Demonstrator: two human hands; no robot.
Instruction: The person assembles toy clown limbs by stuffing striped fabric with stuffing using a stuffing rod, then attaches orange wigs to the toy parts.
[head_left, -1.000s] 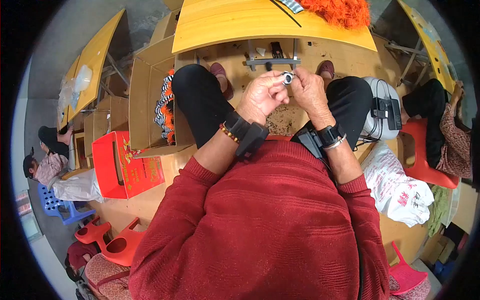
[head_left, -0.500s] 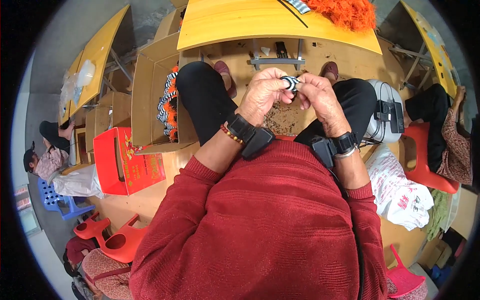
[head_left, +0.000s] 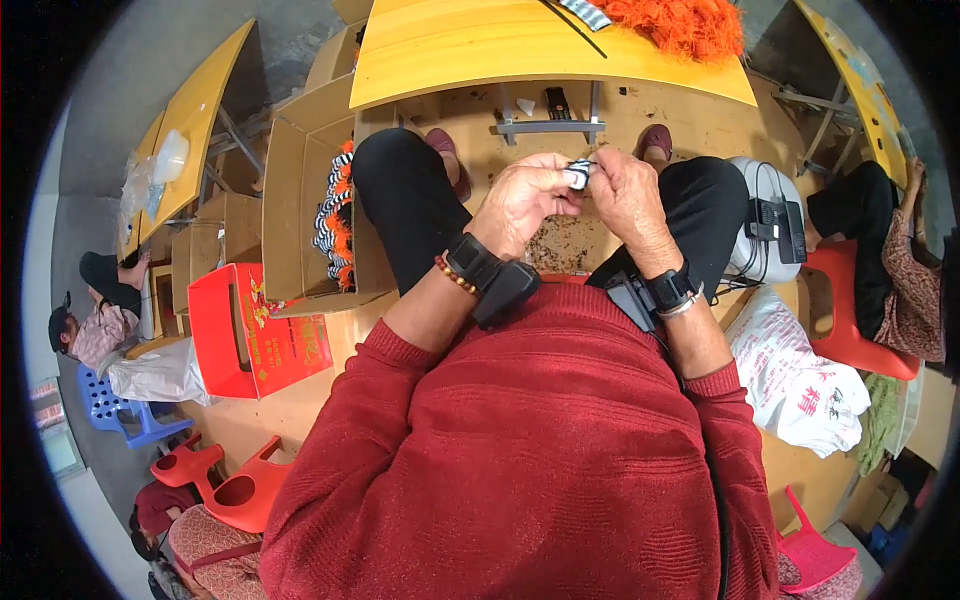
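Above my lap, my left hand pinches a small black-and-white striped fabric piece between thumb and fingertips. Just beside it, my right hand has its fingers drawn together at the right edge of the same piece. Its fingertips meet the cloth, though whatever lies between them is too small to make out clearly. Striped and orange pieces fill part of an open cardboard box by my left knee.
Ahead stands a yellow table with a fluffy orange heap and a striped strip. A red box lies at left, a white bag at right. Other people sit at both sides, one on a red chair.
The striped piece has turned from a ring-like curl to a flatter fold. My right fingers have closed up against its right edge, and the view has shifted slightly.
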